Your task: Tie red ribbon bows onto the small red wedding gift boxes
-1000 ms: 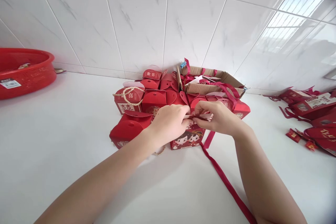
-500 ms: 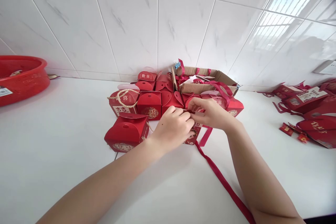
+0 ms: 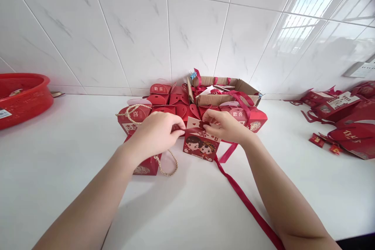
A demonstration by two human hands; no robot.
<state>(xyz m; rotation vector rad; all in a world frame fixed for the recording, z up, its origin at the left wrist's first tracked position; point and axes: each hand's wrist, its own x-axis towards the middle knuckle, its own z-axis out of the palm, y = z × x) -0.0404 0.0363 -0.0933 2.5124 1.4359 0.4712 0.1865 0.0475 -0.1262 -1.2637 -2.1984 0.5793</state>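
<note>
A small red gift box (image 3: pixel 200 149) with a cartoon couple on its front stands between my hands. Across its top, against a white card (image 3: pixel 193 122) with small hearts, runs a short stretch of dark red ribbon (image 3: pixel 194 129). My left hand (image 3: pixel 159 131) is closed, thumb and finger pinching the ribbon's left end. At the box's upper right, my right hand (image 3: pixel 224 125) pinches the ribbon by the card; its fingertips partly hide what they hold. A long red ribbon (image 3: pixel 246 199) trails from the box towards the front edge. Under my left wrist sits another red box (image 3: pixel 148 167) with a gold cord handle (image 3: pixel 171 172).
Several red boxes (image 3: pixel 181 111) are grouped behind my hands. A cardboard box (image 3: pixel 241 86) of ribbons and cards stands by the tiled wall. To the left is a red plastic basket (image 3: pixel 32 101); on the right lie more red packages (image 3: pixel 351 134).
My left hand has moved left, away from the right hand, drawing the ribbon across the box top. The box's cartoon front has come into sight. My right hand stays at the box's upper right.
</note>
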